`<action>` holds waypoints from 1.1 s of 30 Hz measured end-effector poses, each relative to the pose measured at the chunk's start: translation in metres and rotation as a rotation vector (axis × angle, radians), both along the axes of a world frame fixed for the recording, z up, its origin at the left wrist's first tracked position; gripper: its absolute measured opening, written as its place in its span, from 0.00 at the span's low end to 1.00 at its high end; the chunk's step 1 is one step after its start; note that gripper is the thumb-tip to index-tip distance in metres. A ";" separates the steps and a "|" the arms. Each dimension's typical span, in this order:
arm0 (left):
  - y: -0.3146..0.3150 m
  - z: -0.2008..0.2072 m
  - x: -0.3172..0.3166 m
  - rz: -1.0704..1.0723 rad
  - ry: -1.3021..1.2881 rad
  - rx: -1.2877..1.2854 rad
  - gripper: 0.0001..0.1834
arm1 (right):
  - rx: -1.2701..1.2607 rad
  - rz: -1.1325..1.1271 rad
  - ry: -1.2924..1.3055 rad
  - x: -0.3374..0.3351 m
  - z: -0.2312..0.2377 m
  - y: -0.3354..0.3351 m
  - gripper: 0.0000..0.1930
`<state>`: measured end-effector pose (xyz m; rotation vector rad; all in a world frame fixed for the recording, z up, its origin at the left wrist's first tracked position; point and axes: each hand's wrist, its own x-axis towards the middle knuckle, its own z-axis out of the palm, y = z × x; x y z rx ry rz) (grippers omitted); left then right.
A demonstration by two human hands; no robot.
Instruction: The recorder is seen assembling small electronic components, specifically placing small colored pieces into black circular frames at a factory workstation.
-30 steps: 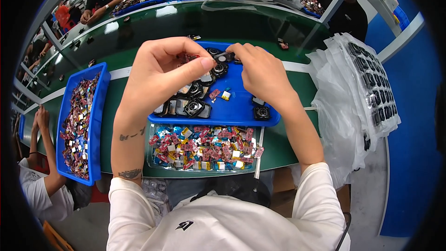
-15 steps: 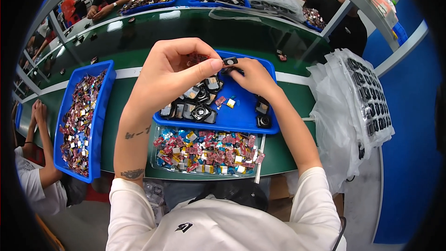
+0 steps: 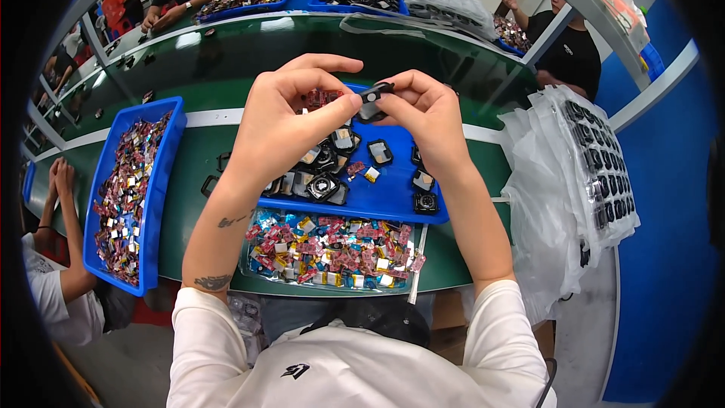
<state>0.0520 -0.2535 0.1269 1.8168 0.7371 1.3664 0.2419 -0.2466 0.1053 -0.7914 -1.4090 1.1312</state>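
A small black watch case [image 3: 371,109] with a greyish face is raised above the blue tray [image 3: 362,210], pinched from both sides. My left hand [image 3: 291,117] grips its left edge with thumb and index finger, the other fingers partly raised. On its right edge are the thumb and curled fingers of my right hand [image 3: 429,117]. Below, several black watch cases [image 3: 323,186] are heaped in the tray's left part, and one watch case [image 3: 380,153] lies apart near the middle. Small red circuit boards [image 3: 321,98] show behind my left hand, partly hidden.
A clear tray [image 3: 245,261] of circuit boards and batteries stands at the near table edge. To the left is a long blue bin [image 3: 155,257] full of similar parts. Stacked plastic trays [image 3: 600,159] of black cases stand at right. Co-workers sit across the green table [image 3: 302,49].
My right hand has come up from the tray and closed on the watch case beside my left hand. A watch case now shows in the tray's middle. The blue tray has shifted slightly.
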 end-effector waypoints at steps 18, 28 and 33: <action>-0.004 -0.005 0.010 0.158 0.055 -0.013 0.08 | 0.105 -0.021 -0.088 -0.011 0.009 -0.028 0.13; -0.006 -0.011 0.013 0.202 0.056 0.033 0.09 | 0.170 -0.136 -0.100 -0.016 0.006 -0.030 0.10; -0.010 -0.009 0.017 0.149 0.067 0.035 0.08 | 0.223 -0.185 -0.019 -0.011 0.006 -0.027 0.07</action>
